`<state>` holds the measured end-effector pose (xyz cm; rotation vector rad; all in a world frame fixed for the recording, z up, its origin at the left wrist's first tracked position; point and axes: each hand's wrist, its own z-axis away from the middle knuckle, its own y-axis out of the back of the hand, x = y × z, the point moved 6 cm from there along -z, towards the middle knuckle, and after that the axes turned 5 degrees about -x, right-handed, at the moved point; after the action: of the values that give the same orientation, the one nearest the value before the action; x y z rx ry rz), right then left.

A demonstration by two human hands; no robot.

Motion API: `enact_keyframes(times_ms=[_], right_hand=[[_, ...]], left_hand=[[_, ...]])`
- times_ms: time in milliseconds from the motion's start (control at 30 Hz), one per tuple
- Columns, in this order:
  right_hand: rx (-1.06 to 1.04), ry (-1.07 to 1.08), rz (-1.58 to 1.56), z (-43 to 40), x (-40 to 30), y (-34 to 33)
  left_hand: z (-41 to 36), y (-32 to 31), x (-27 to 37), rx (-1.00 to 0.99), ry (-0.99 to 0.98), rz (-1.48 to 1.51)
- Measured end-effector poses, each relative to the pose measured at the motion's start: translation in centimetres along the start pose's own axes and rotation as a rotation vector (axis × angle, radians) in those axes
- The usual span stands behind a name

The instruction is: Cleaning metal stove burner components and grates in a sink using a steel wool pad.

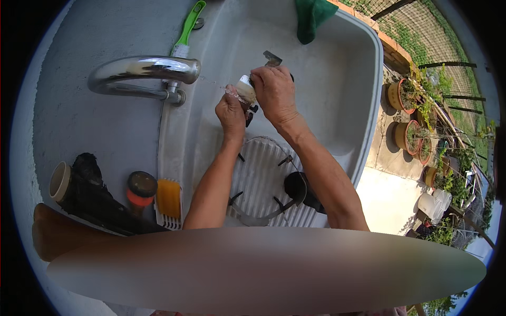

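Under the chrome tap (146, 69), a thin stream of water runs onto a wet metal part (246, 90) with dark prongs. My left hand (232, 116) grips its lower left side, thumb uppermost. My right hand (275, 93) closes around its upper right side; whether a scrubber is under those fingers is hidden. A dark bracket-like end (272, 58) sticks out beyond the right hand. Both hands are above the basin of a pale sink (316, 94). Below my forearms, a round metal pan support (269, 217) with black prongs lies on the ribbed washboard (257, 177).
A dark green cloth (314, 19) hangs over the sink's far rim. Left of the basin are a green-handled brush (191, 23), a yellow sponge (168, 198) in a white rack, a red-and-black container (141, 189) and a black boot-like object (99, 197). Potted plants (401, 94) stand outside, right.
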<state>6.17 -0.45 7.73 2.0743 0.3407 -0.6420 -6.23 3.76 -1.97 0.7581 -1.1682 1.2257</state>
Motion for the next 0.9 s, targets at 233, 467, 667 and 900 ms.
enact_keyframes(times_ms=[233, 467, 667, 900], right_hand=[[-0.003, 0.157, -0.015, 4.0, -2.8, 0.5], [0.040, 0.083, -0.035, 1.1, -1.4, 0.8], [-0.036, 0.043, -0.043, 1.9, -1.7, 0.5], [-0.034, -0.045, 0.024, 0.2, 1.1, 0.6]], left_hand=[[0.1, 0.3, 0.1, -0.093, -0.082, 0.013], [-1.6, -0.9, 1.1, -0.073, -0.084, -0.051], [-1.0, 0.1, 0.1, -0.017, -0.117, -0.094], [-0.4, -0.9, 0.2, -0.075, -0.062, -0.060]])
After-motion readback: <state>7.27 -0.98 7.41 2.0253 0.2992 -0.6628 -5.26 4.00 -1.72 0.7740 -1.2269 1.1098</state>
